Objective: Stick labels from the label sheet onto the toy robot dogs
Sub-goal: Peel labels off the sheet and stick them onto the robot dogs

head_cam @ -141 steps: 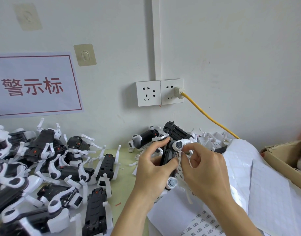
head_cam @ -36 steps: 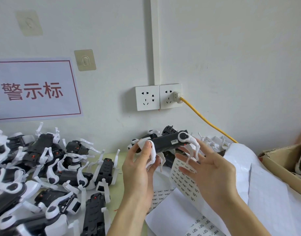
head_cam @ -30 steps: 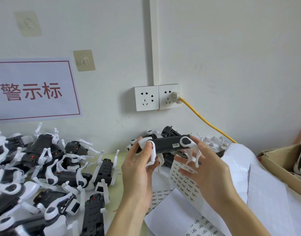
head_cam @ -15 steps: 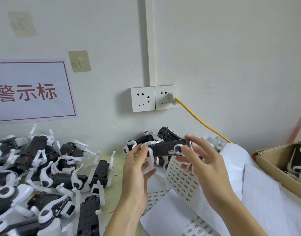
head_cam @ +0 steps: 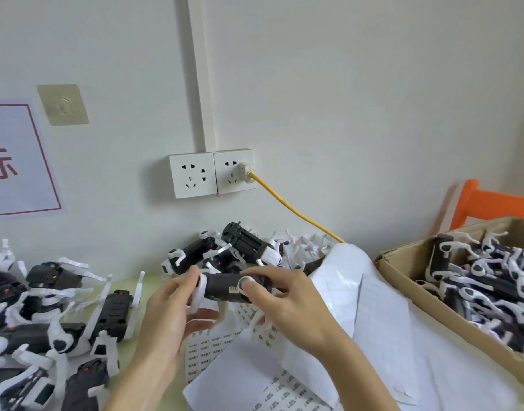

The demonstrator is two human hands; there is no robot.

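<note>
Lowered and carried rightward since half a second ago, the toy robot dog is now held level above the label sheet, and more of the cardboard box has come into view at the right. The dog's left end is gripped by the left hand, whose thumb and fingers are curled round a white leg. Its right end is held by the right hand, with the thumb laid on the white round joint and the fingers wrapped over the body. A small white label is seen on the dark side of the body, just beside that thumb; whether its edges are fully down cannot be told.

The step in hand is judged to be the finishing of this dog. It is done well if the label is rubbed flat with a thumb before release, so that no corner is left lifted. The body, not the thin white legs, is best gripped, since these look likely to flex. The labelled dog should then be kept apart from the pile of dogs at the left, probably by being set in the box, where other dogs already lie
</note>
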